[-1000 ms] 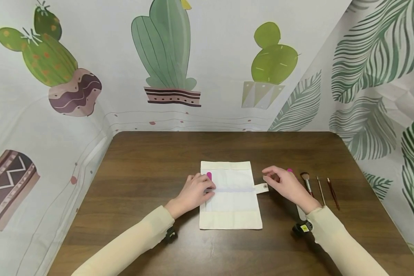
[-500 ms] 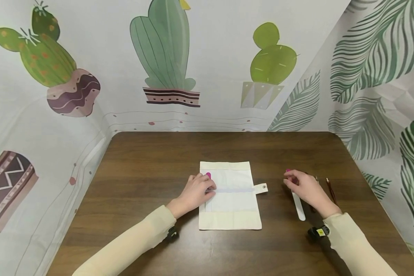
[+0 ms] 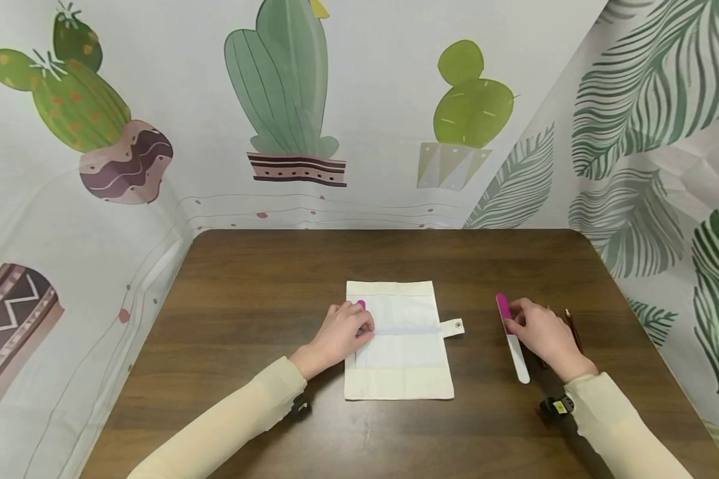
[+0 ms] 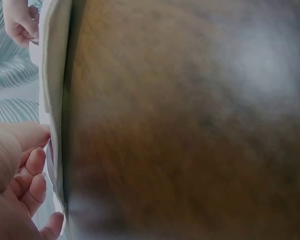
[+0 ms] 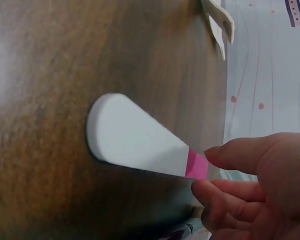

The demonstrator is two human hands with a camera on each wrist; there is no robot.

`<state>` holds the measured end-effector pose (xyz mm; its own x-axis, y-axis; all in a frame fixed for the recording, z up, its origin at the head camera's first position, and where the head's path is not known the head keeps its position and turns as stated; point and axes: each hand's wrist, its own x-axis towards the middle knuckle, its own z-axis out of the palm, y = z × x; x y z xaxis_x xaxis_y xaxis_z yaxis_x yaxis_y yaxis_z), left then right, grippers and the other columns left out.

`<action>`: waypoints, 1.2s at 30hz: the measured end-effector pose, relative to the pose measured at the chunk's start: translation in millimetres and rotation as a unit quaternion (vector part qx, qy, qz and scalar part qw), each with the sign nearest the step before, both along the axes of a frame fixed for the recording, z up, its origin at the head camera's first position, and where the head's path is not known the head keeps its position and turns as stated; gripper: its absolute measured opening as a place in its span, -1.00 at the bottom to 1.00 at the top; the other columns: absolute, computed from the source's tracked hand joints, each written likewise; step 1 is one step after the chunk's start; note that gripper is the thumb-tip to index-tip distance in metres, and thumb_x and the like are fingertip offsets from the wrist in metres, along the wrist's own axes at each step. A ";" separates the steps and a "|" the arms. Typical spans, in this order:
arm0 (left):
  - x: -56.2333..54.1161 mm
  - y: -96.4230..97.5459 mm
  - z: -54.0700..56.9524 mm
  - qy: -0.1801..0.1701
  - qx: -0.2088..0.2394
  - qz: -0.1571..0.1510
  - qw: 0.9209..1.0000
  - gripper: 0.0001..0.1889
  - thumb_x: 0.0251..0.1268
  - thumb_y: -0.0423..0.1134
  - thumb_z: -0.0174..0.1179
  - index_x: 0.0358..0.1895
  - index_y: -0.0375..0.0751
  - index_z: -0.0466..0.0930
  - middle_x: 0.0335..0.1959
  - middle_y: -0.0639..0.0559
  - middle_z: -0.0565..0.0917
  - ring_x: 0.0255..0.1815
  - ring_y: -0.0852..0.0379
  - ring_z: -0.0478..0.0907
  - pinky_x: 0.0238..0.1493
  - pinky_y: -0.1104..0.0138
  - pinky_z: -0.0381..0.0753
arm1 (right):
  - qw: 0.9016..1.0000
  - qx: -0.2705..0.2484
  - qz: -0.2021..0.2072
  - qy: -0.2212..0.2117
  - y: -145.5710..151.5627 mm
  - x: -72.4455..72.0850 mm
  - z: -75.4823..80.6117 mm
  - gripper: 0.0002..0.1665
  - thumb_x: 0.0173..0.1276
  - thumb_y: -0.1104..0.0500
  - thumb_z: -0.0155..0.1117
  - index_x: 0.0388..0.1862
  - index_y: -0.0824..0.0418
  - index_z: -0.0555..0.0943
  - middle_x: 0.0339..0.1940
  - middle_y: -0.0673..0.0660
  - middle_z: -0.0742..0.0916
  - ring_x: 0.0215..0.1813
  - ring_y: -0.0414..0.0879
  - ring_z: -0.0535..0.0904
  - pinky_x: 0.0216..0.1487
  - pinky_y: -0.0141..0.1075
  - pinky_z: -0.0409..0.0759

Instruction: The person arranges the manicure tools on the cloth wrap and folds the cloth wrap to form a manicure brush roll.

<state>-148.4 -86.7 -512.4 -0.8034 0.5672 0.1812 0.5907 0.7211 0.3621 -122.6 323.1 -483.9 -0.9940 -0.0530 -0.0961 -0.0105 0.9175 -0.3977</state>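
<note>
A cream fabric pouch point(image 3: 404, 349) lies unfolded on the table, with a snap strap at its right. My left hand point(image 3: 338, 330) is on its left side, thumb and index finger pinching the lavender-trimmed pocket edge. A pink tip point(image 3: 361, 304) shows just above these fingers; the rest of that piece is hidden. To the right, my right hand point(image 3: 542, 334) pinches a pink and white nail file point(image 3: 518, 359) near its middle, thumb on one side and fingers on the other. In the right wrist view, the white end of the file point(image 5: 140, 135) appears to lie on the table.
Slim dark-handled tools, one of them a pointed stick point(image 3: 574, 330), lie right of the right hand, mostly covered by it. The brown wooden table point(image 3: 263, 279) meets a cactus-print cloth point(image 3: 383, 199) at its back.
My right hand has moved right from beside the strap to the nail file and now pinches it. The left hand stays at the pouch pocket.
</note>
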 end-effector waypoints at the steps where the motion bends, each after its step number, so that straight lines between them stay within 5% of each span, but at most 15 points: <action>1: -0.1 0.1 -0.2 0.000 -0.002 0.001 1.000 -0.87 0.28 -0.19 0.46 -0.33 0.02 0.66 -0.40 0.21 0.51 -0.22 0.13 0.43 -0.03 0.08 0.37 | 1.000 0.002 -0.001 -0.005 0.1 -0.1 -0.7 -0.51 0.43 0.14 0.34 0.18 0.44 0.54 -0.28 0.20 0.76 -0.37 -0.01 0.59 -0.48 -0.19 0.45; 23: -1.4 0.7 -1.8 0.004 -0.013 0.000 1.000 -0.89 0.34 -0.23 0.38 -0.34 0.05 0.66 -0.42 0.21 0.48 -0.23 0.13 0.41 -0.02 0.07 0.36 | 0.998 -0.004 -0.032 -0.056 -9.2 -2.5 6.9 -0.55 0.42 0.15 0.36 0.07 0.49 0.54 -0.26 0.27 0.76 -0.36 -0.01 0.64 -0.42 -0.16 0.50; 36: -1.7 1.3 -1.2 0.024 -0.021 -0.005 0.999 -0.86 0.30 -0.26 0.36 -0.39 0.05 0.62 -0.43 0.22 0.44 -0.27 0.13 0.39 0.00 0.04 0.37 | 0.996 -0.019 -0.031 -0.080 -14.8 -7.7 7.7 -0.68 0.42 0.09 0.38 -0.21 0.39 0.66 -0.38 0.19 0.73 -0.39 0.00 0.58 -0.40 -0.16 0.46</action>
<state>-150.1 -85.4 -513.6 -0.7882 0.5834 0.1957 0.6144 0.7283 0.3034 -130.3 308.3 -476.2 -0.9676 0.0017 -0.2523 0.1121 0.8987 -0.4239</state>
